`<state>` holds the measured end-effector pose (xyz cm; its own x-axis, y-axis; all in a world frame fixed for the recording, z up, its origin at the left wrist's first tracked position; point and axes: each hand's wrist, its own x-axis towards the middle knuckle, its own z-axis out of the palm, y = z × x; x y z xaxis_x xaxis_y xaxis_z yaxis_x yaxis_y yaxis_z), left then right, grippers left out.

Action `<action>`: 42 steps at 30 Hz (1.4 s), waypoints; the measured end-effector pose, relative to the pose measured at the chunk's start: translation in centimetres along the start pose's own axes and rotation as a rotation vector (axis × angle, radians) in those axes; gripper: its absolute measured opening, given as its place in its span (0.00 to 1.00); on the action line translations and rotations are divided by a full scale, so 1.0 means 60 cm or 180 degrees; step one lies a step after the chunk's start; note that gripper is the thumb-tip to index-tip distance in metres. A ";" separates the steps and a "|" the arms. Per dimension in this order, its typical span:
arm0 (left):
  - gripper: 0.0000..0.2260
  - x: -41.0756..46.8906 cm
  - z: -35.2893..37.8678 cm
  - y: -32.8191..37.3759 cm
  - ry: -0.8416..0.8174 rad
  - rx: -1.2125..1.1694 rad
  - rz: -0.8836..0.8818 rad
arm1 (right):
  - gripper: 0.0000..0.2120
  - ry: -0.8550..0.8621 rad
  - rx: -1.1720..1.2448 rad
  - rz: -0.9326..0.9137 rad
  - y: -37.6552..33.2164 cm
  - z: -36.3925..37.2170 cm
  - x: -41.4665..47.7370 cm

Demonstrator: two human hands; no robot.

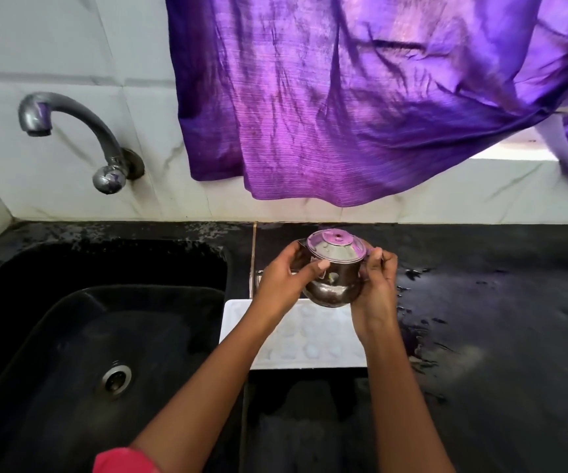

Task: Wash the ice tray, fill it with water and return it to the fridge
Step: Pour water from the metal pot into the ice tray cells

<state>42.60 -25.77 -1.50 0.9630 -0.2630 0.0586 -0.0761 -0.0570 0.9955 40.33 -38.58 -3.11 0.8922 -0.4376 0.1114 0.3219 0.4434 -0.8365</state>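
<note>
2 hands: both clamped on the steel pot [332,268]; the left hand [282,278] curls round its left side and the right hand [376,285] grips its right side.
Steel pot: lidded, held upright in the air above the far end of the ice tray [310,339], apparently not touching it.
Ice tray: white, lying flat on the wet black worktop [497,319], just beside the right rim of the sink [71,336], partly under both forearms.
Lid: it sits on top with no finger on it; in a steep tip it could slide off and let the water out in 1 rush, flooding the cells.
Pouring: a fast stream into shallow cells would likely splash out and spread over the worktop.
Sink rim: the tray's left edge lies close to it, so a nudge from the left forearm could push the tray over the edge.
Wet worktop: a full tray lifted from a slick surface may slip or slop.
Tray cells: pale and washed out; I cannot tell whether any hold water, and the arms hide several.
Spout and handle: covered by the hands, so the pouring side is unclear.
Pot contents: hidden by the lid.
Fridge: out of view.
</note>
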 end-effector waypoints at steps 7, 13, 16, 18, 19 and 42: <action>0.29 -0.044 -0.030 -0.020 -0.0104 0.0836 -0.0128 | 0.23 0.0110 -0.0209 0.0019 -0.022 -0.028 -0.021; 0.49 -0.092 -0.098 -0.081 0.0030 0.2685 -0.0207 | 0.12 0.0449 -0.0540 -0.0022 -0.039 -0.063 -0.021; 0.58 -0.104 -0.124 -0.111 0.0032 0.3162 -0.0630 | 0.09 0.0651 -0.0722 -0.0148 -0.044 -0.078 -0.017; 0.60 -0.111 -0.132 -0.121 -0.0096 0.3165 -0.0805 | 0.09 0.0712 -0.0838 -0.0152 -0.045 -0.086 -0.016; 0.61 -0.114 -0.134 -0.125 -0.0171 0.3145 -0.0872 | 0.09 0.0733 -0.0886 -0.0145 -0.045 -0.090 -0.016; 0.52 -0.124 -0.124 -0.171 -0.0116 0.2981 -0.0859 | 0.09 0.0941 -0.1641 0.0126 -0.060 -0.104 -0.022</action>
<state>38.16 -16.06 -11.60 0.9708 -0.1576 -0.1806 -0.0441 -0.8581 0.5116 36.03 -44.47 -3.60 0.7507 -0.6604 -0.0175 0.0288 0.0591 -0.9978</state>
